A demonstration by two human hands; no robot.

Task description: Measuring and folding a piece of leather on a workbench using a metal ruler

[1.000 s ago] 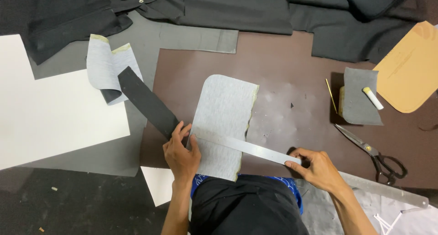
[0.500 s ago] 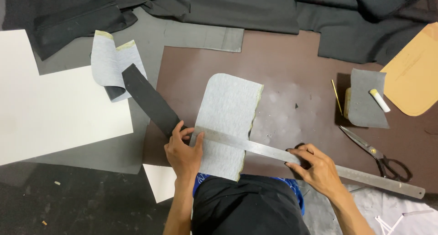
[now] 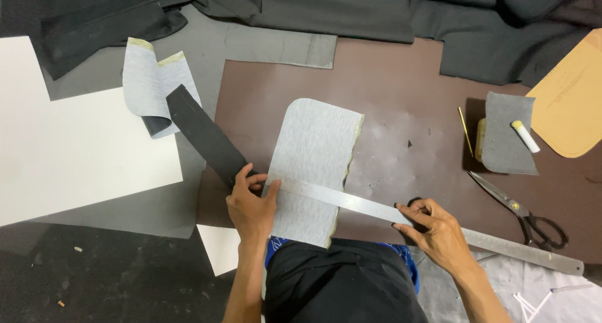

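1. Head view, looking straight down: a dark brown mat (image 3: 401, 103) covers the middle of a grey work surface. A large white sheet (image 3: 75, 153) fills the left side, and black cloth (image 3: 326, 6) lies piled along the top edge.
2. At centre, a grey fabric piece (image 3: 316, 153) with a rounded top lies flat on the mat. A long metal ruler (image 3: 370, 205) crosses its lower part, slanting down towards the lower right.
3. The left hand (image 3: 251, 204) lies flat with its fingers spread, pressing the ruler's left end onto the fabric piece; it also touches the end of a black strip (image 3: 204, 135) that runs up and left.
4. The right hand (image 3: 436, 226) presses its fingertips on the ruler's middle, right of the fabric. Something small and dark sits under its fingers; I cannot tell what it is.
5. The person's dark clothing hides the fabric's bottom edge at lower centre.
6. At right, scissors (image 3: 520, 210) lie just above the ruler's far end. Above them sits a small grey fabric square (image 3: 505, 138) with a white chalk stick (image 3: 525, 137) on it, and a tan paper pattern (image 3: 574, 97) is cut off by the right edge.
7. In the upper left, a curled grey fabric piece (image 3: 147, 88) lies just beside the strip's far end.
8. Bare mat lies open between the central fabric and the grey square.
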